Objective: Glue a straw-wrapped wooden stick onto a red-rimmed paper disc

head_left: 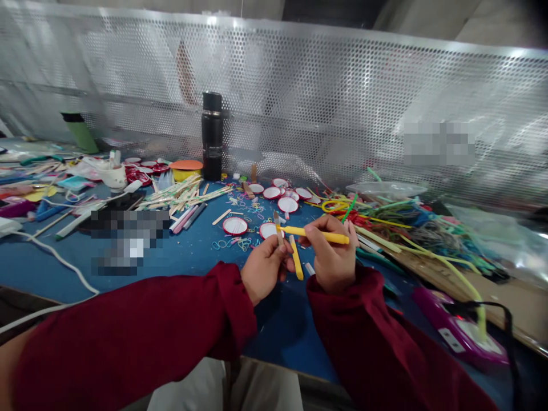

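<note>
My left hand (263, 268) is closed in a pinch around a thin flat stick (279, 235), which points up and away from me and looks darker at its far end. My right hand (331, 254) grips a yellow marker (331, 235), its tip pointing left and touching or nearly touching the stick. Below the marker, beside my left fingers, is a second yellow pen-like piece (297, 260); whether those fingers touch it I cannot tell. Just beyond my hands lie round white discs with red rims (235, 226), among small coloured rubber-band-like loops (233, 244).
A black bottle (212, 137) stands by the perforated metal screen (299, 103). Wooden sticks (184, 193) and markers (188, 218) lie left of centre. Tangled coloured cords (445, 234) and a purple device (460, 328) sit at right. A white cable (55, 245) crosses the left side.
</note>
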The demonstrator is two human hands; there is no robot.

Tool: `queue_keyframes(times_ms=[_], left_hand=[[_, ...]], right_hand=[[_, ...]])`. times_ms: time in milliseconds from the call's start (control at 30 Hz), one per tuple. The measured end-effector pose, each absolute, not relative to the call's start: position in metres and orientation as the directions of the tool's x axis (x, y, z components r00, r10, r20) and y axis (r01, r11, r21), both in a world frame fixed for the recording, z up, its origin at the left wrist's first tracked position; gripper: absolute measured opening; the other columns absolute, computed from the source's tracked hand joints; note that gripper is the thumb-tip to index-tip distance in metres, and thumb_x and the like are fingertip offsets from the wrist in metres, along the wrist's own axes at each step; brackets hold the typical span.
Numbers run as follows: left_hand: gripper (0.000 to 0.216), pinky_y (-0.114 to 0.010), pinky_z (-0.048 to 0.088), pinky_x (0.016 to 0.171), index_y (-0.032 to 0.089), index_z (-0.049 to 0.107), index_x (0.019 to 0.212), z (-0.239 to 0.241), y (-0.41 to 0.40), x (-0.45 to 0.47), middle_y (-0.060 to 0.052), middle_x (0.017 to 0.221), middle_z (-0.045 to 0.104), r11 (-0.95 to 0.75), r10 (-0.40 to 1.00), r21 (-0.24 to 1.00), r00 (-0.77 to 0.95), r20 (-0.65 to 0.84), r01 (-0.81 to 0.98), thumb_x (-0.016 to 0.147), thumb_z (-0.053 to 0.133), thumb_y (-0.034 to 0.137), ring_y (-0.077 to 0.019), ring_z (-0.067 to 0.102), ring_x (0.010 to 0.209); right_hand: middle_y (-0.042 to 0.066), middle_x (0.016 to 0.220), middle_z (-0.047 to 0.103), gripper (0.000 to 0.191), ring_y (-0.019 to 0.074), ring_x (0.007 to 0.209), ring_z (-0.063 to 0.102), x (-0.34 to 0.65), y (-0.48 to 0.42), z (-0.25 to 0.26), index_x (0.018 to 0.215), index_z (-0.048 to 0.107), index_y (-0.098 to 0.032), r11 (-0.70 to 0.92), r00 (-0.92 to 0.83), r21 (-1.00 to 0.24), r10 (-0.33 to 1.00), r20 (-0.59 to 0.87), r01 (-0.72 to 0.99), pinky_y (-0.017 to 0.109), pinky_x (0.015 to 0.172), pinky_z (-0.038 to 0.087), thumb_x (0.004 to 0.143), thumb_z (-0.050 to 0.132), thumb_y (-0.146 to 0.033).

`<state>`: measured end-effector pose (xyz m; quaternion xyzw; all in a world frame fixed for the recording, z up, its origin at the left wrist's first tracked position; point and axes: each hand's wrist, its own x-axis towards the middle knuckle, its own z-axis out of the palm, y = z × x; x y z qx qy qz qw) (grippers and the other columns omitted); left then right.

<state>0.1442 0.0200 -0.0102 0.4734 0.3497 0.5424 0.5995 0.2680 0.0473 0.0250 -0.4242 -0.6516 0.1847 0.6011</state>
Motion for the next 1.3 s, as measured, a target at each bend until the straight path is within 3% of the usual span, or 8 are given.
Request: queue_keyframes(times_ms=[200,500,867,1300], left_hand=[[0.015,-0.019,0.031,0.041,0.019,0.049,0.087,-0.0137,0.0216,0.1445,0.004,0.060,0.056,-0.057,0.978,0.954,0.177,0.113,-0.294,0.095,0.043,0.029,-0.0068,0.041,0.041],[0.016,-0.019,0.030,0.043,0.019,0.050,0.092,-0.0112,0.0185,0.1440,0.004,0.062,0.057,-0.043,0.974,0.958,0.201,0.103,-0.283,0.095,0.045,0.035,-0.0068,0.040,0.041],[0.019,-0.018,0.027,0.042,0.019,0.052,0.093,-0.0108,0.0163,0.1442,0.006,0.053,0.050,-0.026,0.975,0.965,0.206,0.083,-0.262,0.095,0.044,0.036,-0.0073,0.037,0.041],[0.015,-0.019,0.026,0.042,0.019,0.052,0.089,-0.0105,0.0171,0.1450,0.006,0.052,0.050,0.014,0.979,0.957,0.201,0.046,-0.290,0.095,0.043,0.029,-0.0075,0.036,0.041]], right_hand=[[-0.002,0.055,0.059,0.024,0.0159,0.053,0.055,0.2716,0.0524,0.0242,0.061,0.055,-0.024,0.580,0.044,-0.701,0.757,0.652,0.415,0.031,0.056,0.045,0.084,0.058,-0.032],[-0.002,0.054,0.061,0.026,0.0164,0.052,0.058,0.2736,0.0561,0.0258,0.063,0.055,-0.024,0.563,0.078,-0.718,0.762,0.643,0.409,0.031,0.057,0.046,0.085,0.059,-0.037],[-0.004,0.050,0.059,0.018,0.0145,0.044,0.056,0.2698,0.0577,0.0247,0.074,0.060,-0.023,0.551,0.108,-0.813,0.811,0.575,0.189,0.027,0.045,0.046,0.079,0.068,-0.039],[-0.004,0.047,0.058,0.020,0.0136,0.042,0.054,0.2697,0.0577,0.0255,0.071,0.059,-0.022,0.558,0.113,-0.796,0.798,0.592,0.233,0.027,0.048,0.047,0.080,0.067,-0.038]])
